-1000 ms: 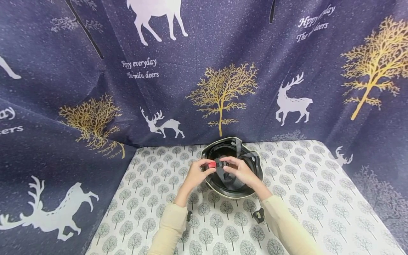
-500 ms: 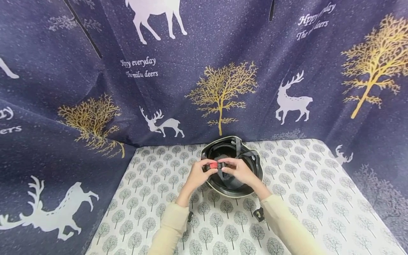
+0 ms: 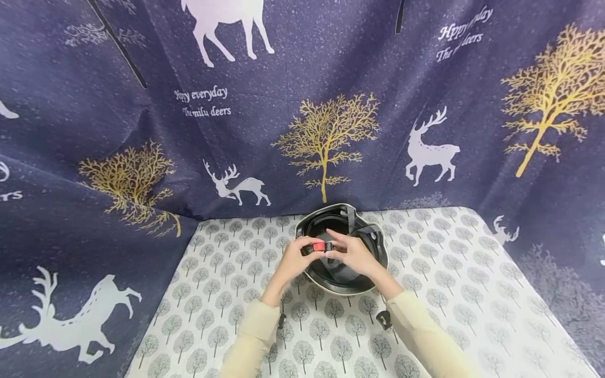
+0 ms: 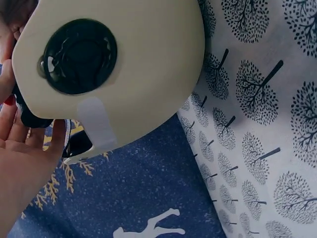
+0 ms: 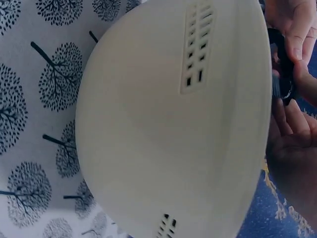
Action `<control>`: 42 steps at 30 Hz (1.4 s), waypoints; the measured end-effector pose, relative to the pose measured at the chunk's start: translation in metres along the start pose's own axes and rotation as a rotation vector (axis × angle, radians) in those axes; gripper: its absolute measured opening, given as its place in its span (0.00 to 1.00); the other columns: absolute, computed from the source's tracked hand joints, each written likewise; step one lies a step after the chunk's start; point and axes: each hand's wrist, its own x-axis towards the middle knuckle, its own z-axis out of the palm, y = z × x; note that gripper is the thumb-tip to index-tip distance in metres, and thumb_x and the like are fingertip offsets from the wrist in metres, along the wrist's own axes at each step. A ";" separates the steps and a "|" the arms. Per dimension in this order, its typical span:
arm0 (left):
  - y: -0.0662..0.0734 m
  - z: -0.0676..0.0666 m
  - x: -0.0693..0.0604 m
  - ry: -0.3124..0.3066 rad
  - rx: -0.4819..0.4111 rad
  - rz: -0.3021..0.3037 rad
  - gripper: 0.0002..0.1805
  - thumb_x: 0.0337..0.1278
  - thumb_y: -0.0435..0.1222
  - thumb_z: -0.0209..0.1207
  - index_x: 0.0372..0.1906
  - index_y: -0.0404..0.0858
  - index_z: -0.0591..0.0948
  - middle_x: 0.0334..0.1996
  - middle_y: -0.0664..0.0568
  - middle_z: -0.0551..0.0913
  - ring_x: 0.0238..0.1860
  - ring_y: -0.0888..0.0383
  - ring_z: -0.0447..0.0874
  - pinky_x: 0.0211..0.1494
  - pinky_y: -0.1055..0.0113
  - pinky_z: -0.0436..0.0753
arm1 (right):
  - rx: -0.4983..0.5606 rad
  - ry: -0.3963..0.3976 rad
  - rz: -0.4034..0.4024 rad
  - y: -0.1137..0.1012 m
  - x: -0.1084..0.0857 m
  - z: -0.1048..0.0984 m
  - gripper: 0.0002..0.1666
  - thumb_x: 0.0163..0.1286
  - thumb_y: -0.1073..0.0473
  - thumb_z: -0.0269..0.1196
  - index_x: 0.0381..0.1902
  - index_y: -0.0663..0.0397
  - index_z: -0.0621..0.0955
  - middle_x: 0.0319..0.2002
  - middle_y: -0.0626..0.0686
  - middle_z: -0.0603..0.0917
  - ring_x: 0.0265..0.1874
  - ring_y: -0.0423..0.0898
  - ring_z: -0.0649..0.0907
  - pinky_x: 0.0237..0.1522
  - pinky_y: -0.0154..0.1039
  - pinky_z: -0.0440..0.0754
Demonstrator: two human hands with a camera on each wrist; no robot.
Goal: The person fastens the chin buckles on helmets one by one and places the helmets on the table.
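Note:
A cream helmet (image 5: 143, 109) lies upside down with its black inside facing up. Over its opening, the two hands meet at a chin-strap buckle. My left hand (image 3: 292, 261) pinches the red part (image 3: 319, 246) of the buckle between thumb and fingers. The black part (image 3: 329, 246) is held by my right hand (image 3: 359, 257), whose index finger stretches out above it. Red and black parts sit end to end; whether they are latched cannot be seen. In the left wrist view, a round dark disc (image 4: 80, 56) marks the helmet's side, and the left hand is partly cut off.
The helmet rests on a table with a white, tree-printed cloth (image 3: 222, 315). Dark blue curtain fabric (image 3: 264, 126) with deer and trees hangs behind and at the sides. Grey straps (image 3: 351, 220) run inside the helmet. Small black wrist-worn devices (image 3: 384, 318) show near the sleeves.
The red part has shifted slightly right, closer to the black part. My right index finger has lifted and straightened a little. The head view has moved slightly; the helmet stays in place.

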 end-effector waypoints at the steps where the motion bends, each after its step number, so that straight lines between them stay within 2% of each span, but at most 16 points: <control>1: -0.001 0.001 0.000 0.001 0.011 0.002 0.15 0.48 0.36 0.71 0.44 0.37 0.86 0.40 0.45 0.87 0.43 0.52 0.81 0.48 0.68 0.79 | 0.017 -0.010 0.010 0.001 0.000 0.000 0.37 0.65 0.58 0.66 0.69 0.61 0.69 0.61 0.68 0.77 0.55 0.63 0.82 0.53 0.52 0.84; 5: -0.006 0.004 -0.003 0.008 -0.005 0.006 0.20 0.49 0.36 0.71 0.49 0.37 0.84 0.42 0.44 0.87 0.46 0.48 0.82 0.55 0.60 0.79 | 0.076 -0.018 0.037 0.010 -0.003 0.003 0.34 0.66 0.58 0.65 0.67 0.63 0.71 0.59 0.67 0.80 0.56 0.62 0.82 0.54 0.51 0.83; 9: -0.012 0.003 -0.007 0.010 -0.108 -0.011 0.26 0.49 0.34 0.71 0.57 0.37 0.80 0.45 0.41 0.87 0.52 0.44 0.82 0.67 0.52 0.74 | 0.089 -0.016 0.008 0.016 -0.006 0.008 0.30 0.67 0.61 0.64 0.65 0.66 0.72 0.58 0.66 0.80 0.54 0.61 0.82 0.54 0.50 0.83; 13: -0.015 -0.003 -0.010 0.035 -0.156 -0.013 0.24 0.50 0.34 0.70 0.55 0.40 0.81 0.48 0.42 0.86 0.52 0.44 0.82 0.66 0.50 0.74 | 0.057 0.016 0.006 0.016 -0.009 0.009 0.29 0.66 0.61 0.65 0.64 0.64 0.74 0.60 0.63 0.80 0.49 0.58 0.84 0.50 0.47 0.84; 18: -0.020 -0.010 -0.016 0.115 -0.102 0.008 0.20 0.48 0.35 0.72 0.50 0.41 0.84 0.51 0.42 0.83 0.55 0.45 0.78 0.64 0.47 0.75 | 0.040 0.021 -0.010 0.008 -0.016 0.011 0.28 0.65 0.59 0.66 0.63 0.59 0.76 0.60 0.63 0.80 0.41 0.56 0.85 0.43 0.44 0.84; 24: -0.025 -0.011 -0.019 0.150 -0.023 0.110 0.20 0.46 0.35 0.73 0.48 0.38 0.84 0.54 0.40 0.76 0.58 0.42 0.72 0.64 0.41 0.71 | 0.083 -0.057 -0.096 0.003 -0.022 0.023 0.29 0.66 0.58 0.66 0.62 0.65 0.75 0.57 0.65 0.82 0.50 0.63 0.83 0.53 0.56 0.81; 26: -0.026 -0.010 -0.020 0.163 -0.011 0.116 0.20 0.46 0.35 0.73 0.47 0.37 0.85 0.54 0.39 0.74 0.58 0.41 0.70 0.63 0.43 0.72 | 0.086 -0.085 -0.103 0.004 -0.024 0.027 0.30 0.66 0.57 0.66 0.63 0.66 0.75 0.56 0.65 0.81 0.51 0.64 0.82 0.55 0.58 0.80; 29: -0.028 -0.008 -0.022 0.167 0.005 0.105 0.21 0.45 0.37 0.74 0.48 0.38 0.85 0.56 0.37 0.71 0.57 0.42 0.68 0.59 0.47 0.71 | 0.071 -0.078 -0.106 0.006 -0.024 0.027 0.30 0.65 0.57 0.67 0.62 0.67 0.75 0.55 0.66 0.82 0.51 0.64 0.83 0.55 0.58 0.80; 31: -0.030 -0.006 -0.024 0.158 0.011 0.087 0.23 0.45 0.39 0.74 0.49 0.37 0.84 0.58 0.36 0.68 0.56 0.42 0.67 0.58 0.49 0.70 | 0.035 -0.035 -0.108 0.009 -0.024 0.023 0.30 0.64 0.57 0.67 0.61 0.66 0.76 0.54 0.65 0.83 0.50 0.63 0.83 0.54 0.57 0.81; 35: -0.033 -0.004 -0.028 0.128 0.011 0.020 0.26 0.44 0.42 0.74 0.52 0.38 0.83 0.64 0.37 0.63 0.59 0.41 0.65 0.61 0.44 0.70 | -0.090 0.100 -0.097 0.017 -0.022 0.003 0.29 0.61 0.57 0.69 0.59 0.63 0.78 0.53 0.63 0.84 0.51 0.59 0.84 0.56 0.55 0.81; 38: -0.034 -0.003 -0.031 0.105 0.011 -0.037 0.28 0.44 0.42 0.74 0.53 0.41 0.82 0.68 0.37 0.58 0.64 0.39 0.63 0.64 0.39 0.69 | -0.149 0.218 -0.082 0.024 -0.021 -0.013 0.27 0.60 0.60 0.70 0.57 0.63 0.79 0.53 0.62 0.84 0.51 0.60 0.83 0.56 0.56 0.80; 42: -0.036 -0.002 -0.036 0.073 -0.004 -0.107 0.30 0.45 0.44 0.74 0.57 0.43 0.80 0.71 0.35 0.56 0.69 0.34 0.60 0.66 0.32 0.65 | -0.198 0.391 -0.085 0.032 -0.022 -0.029 0.24 0.58 0.63 0.71 0.53 0.63 0.82 0.49 0.63 0.85 0.47 0.61 0.82 0.52 0.56 0.80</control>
